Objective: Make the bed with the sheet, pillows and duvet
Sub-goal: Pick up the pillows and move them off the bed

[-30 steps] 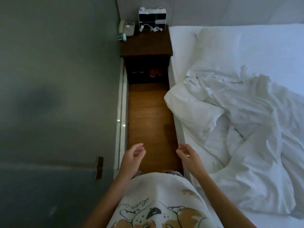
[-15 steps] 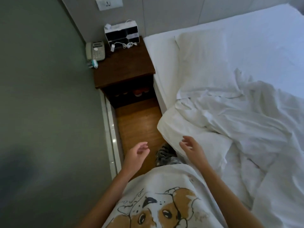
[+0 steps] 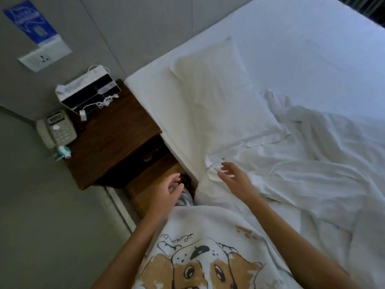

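Observation:
A white pillow (image 3: 218, 88) lies flat at the head of the bed on the smooth white sheet (image 3: 302, 55). A crumpled white duvet (image 3: 312, 163) is heaped across the middle and right of the mattress. Part of a second pillow (image 3: 212, 192) shows at the bed's near edge, under my right hand. My right hand (image 3: 234, 180) hovers just above that edge with fingers spread and holds nothing. My left hand (image 3: 168, 190) hangs over the floor gap beside the bed, fingers loosely curled, empty.
A dark wooden nightstand (image 3: 112, 138) stands left of the bed, with a telephone (image 3: 57, 128) and a box with white cables (image 3: 89, 92). A grey wall (image 3: 41, 205) closes the left side. A narrow strip of wooden floor (image 3: 143, 190) runs between wall and bed.
I have stepped closer to the head of the bed and the view has tilted. My right hand has moved from beside the bed to over the bedding at its edge.

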Demonstrator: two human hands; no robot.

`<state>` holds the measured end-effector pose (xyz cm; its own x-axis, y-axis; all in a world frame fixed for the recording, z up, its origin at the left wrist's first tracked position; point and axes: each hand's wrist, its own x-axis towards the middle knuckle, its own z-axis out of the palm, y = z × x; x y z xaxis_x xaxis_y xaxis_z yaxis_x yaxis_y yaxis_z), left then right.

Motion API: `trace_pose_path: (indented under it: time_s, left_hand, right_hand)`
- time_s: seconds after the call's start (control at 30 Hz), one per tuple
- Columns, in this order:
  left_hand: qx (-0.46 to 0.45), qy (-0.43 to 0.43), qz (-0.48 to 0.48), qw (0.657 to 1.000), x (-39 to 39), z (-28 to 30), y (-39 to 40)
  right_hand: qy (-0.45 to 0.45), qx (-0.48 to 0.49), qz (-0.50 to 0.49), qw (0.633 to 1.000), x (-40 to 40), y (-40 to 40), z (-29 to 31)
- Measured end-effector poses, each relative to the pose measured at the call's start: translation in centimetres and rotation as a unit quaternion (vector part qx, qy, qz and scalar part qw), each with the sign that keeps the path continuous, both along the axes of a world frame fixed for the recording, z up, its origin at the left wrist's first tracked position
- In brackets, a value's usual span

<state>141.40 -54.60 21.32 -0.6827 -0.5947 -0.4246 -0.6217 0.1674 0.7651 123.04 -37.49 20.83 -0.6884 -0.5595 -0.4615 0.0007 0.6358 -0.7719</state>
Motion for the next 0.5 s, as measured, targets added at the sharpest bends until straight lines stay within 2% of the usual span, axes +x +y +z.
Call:
trace_pose_path:
  time_s: [0.17,0.27,0.37,0.5]
  left_hand:
    - [0.032,-0.023,-0.103,0.994,-8.6,-2.6,-10.6]
    - [-0.011,-0.023,-0.195,0.98,-14.4,-3.2,-16.7]
    - [-0.057,-0.022,-0.285,0.957,-20.5,-4.1,-22.0]
    - [-0.092,-0.021,-0.33,0.939,-29.1,-7.4,-26.6]
  right_hand:
    - [-0.007,0.049,-0.139,0.989,-4.2,-4.9,-1.6]
    - [-0.019,0.063,-0.211,0.975,-6.7,-8.7,-2.2]
    - [-0.023,0.079,-0.235,0.968,-9.8,-12.7,-3.3]
    - [-0.012,0.083,-0.242,0.967,-15.9,-17.0,-5.8]
